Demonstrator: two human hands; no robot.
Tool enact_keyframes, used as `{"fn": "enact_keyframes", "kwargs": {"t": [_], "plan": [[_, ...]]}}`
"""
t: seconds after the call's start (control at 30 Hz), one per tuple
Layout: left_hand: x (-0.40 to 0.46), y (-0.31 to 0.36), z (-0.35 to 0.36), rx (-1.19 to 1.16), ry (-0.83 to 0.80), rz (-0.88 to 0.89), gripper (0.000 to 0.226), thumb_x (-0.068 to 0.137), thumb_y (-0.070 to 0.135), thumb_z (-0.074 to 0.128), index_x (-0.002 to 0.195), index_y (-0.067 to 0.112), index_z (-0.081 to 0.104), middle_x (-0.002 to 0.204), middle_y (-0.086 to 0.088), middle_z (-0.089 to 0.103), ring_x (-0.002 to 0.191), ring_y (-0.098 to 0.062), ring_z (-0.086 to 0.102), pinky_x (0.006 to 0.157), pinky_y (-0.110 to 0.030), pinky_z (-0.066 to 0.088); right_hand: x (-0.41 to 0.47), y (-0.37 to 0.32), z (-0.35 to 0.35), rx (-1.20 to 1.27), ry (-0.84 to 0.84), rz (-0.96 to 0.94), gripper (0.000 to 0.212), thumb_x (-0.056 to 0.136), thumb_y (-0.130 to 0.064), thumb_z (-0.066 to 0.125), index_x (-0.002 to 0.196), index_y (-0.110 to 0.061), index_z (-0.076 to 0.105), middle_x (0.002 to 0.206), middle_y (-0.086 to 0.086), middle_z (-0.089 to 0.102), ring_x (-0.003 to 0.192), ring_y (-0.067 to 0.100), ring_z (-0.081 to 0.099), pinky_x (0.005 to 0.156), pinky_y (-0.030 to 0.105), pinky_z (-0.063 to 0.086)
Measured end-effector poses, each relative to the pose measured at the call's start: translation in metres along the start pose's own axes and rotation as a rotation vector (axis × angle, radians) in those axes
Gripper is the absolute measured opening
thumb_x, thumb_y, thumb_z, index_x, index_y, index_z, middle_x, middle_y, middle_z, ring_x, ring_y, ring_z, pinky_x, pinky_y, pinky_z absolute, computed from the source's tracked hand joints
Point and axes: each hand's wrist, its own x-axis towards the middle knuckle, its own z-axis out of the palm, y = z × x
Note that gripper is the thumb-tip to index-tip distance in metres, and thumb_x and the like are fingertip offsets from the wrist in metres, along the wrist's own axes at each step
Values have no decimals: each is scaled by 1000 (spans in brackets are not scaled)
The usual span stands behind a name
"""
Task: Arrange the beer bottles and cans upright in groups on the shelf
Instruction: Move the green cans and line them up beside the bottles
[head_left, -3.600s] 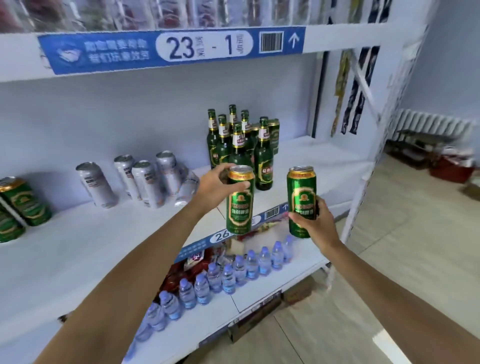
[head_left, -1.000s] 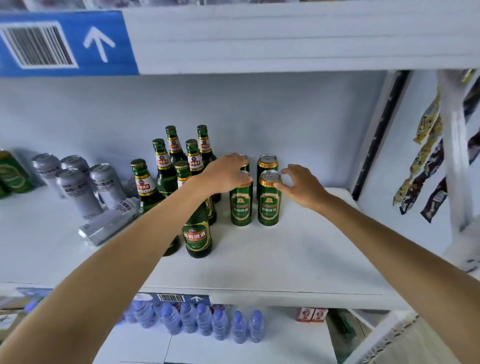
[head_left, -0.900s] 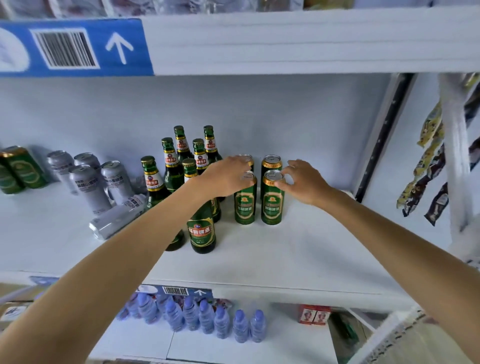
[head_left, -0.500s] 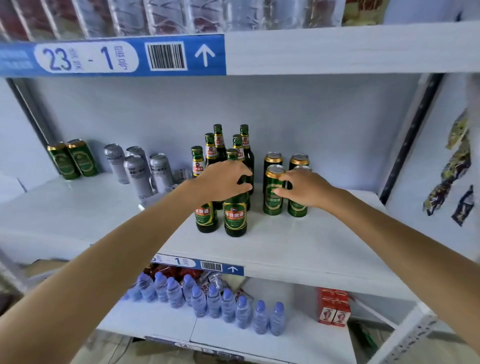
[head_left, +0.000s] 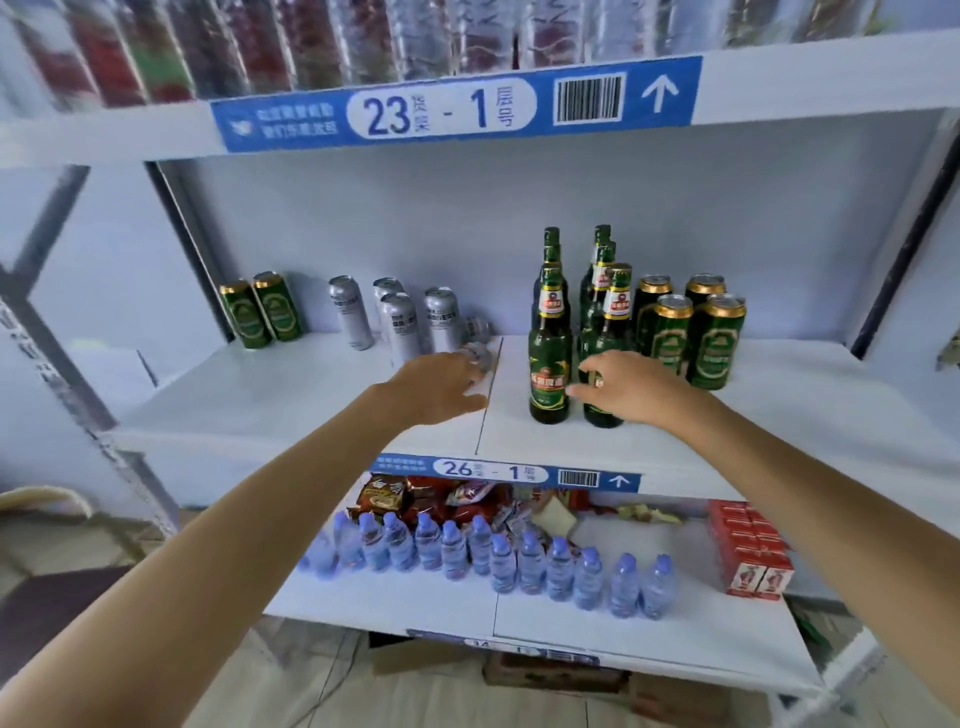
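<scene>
Beer bottles (head_left: 549, 332) and cans share the middle shelf (head_left: 291, 400) in separate clumps. The green bottles stand upright in a tight cluster right of centre, with four green cans (head_left: 691, 332) upright just beside them on the right. Two more green cans (head_left: 260, 312) stand far off at the left end, well apart from their fellows. Between them sit the silver cans (head_left: 400, 317), most upright, but one silver can (head_left: 478, 358) lies on its side at the front of that group, and another seems to lie behind it, though blur makes that hard to tell.

The left hand (head_left: 441, 387) reaches toward the fallen can, fingers spread and relaxed, holding nothing; its fingertips are at or just short of the can. The right hand (head_left: 623, 387) hovers in front of the bottles, fingers loosely extended, gripping nothing.

The step in hand looks like righting the silver group. The next move calls for closing the left hand around the lying can, standing it up beside the upright silver ones, and later bringing the two stray green cans over.
</scene>
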Motion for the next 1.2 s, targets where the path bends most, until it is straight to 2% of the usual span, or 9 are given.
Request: {"fn": "enact_keyframes", "kwargs": {"t": [0.1, 0.2, 0.43, 0.57, 0.7, 0.77, 0.9, 1.03, 1.2], "plan": [[-25, -46, 6, -8, -24, -54, 47, 93, 50, 51, 130, 21, 56, 134, -4, 56, 119, -26, 54, 99, -40, 44, 5, -49, 10, 34, -1, -5, 49, 93, -51, 46, 122, -13, 58, 121, 10, 62, 104, 27, 60, 77, 34, 47], [-42, -95, 10, -28, -37, -104, 48, 93, 52, 50, 133, 25, 53, 138, -1, 54, 125, -23, 51, 104, -39, 40, 17, -97, 21, 37, -50, -11, 55, 93, -50, 47, 137, -16, 48, 141, 10, 51, 123, 29, 52, 93, 37, 46], [-48, -203, 15, -49, -56, -193, 51, 93, 54, 48, 134, 24, 52, 135, -2, 55, 124, -22, 49, 102, -35, 38, 88, -178, 39, 43, -98, -87, 54, 88, -57, 50, 126, -19, 56, 130, 8, 59, 115, 28, 55, 87, 34, 46], [-43, -281, 20, -53, -58, -247, 50, 92, 54, 48, 133, 26, 52, 134, -1, 55, 124, -21, 49, 102, -34, 38, 154, -230, 45, 77, -96, -141, 49, 90, -53, 51, 123, -17, 56, 124, 8, 62, 109, 26, 58, 79, 30, 41], [-37, -355, 25, -55, -89, -302, 50, 92, 54, 49, 132, 24, 54, 130, -1, 57, 122, -21, 51, 100, -33, 39, 218, -283, 55, 124, -98, -153, 51, 89, -53, 52, 129, -21, 53, 128, 7, 60, 113, 28, 58, 88, 31, 44], [-34, -390, 29, -75, -84, -337, 49, 92, 54, 50, 131, 25, 55, 130, 0, 58, 120, -20, 52, 99, -31, 39, 249, -308, 64, 144, -121, -179, 53, 89, -54, 53, 128, -18, 54, 127, 11, 61, 111, 29, 59, 84, 31, 44], [-19, -469, 42, -139, -126, -398, 51, 89, 59, 51, 129, 27, 57, 132, 3, 58, 120, -18, 53, 98, -30, 39, 308, -361, 88, 143, -170, -170, 65, 89, -55, 52, 142, -18, 43, 145, 8, 47, 130, 27, 48, 100, 34, 42], [13, -547, 53, -191, -132, -432, 51, 88, 57, 55, 127, 25, 60, 132, 0, 58, 121, -20, 53, 101, -31, 39, 367, -398, 121, 107, -219, -144, 61, 92, -51, 50, 136, -10, 48, 140, 10, 51, 126, 28, 50, 101, 38, 44], [75, -629, 58, -209, -114, -441, 58, 86, 62, 53, 127, 21, 57, 138, -2, 54, 126, -24, 49, 104, -37, 38, 441, -424, 153, 187, -238, -9, 59, 93, -46, 51, 137, -6, 47, 141, 13, 50, 127, 29, 49, 102, 36, 43]]}}
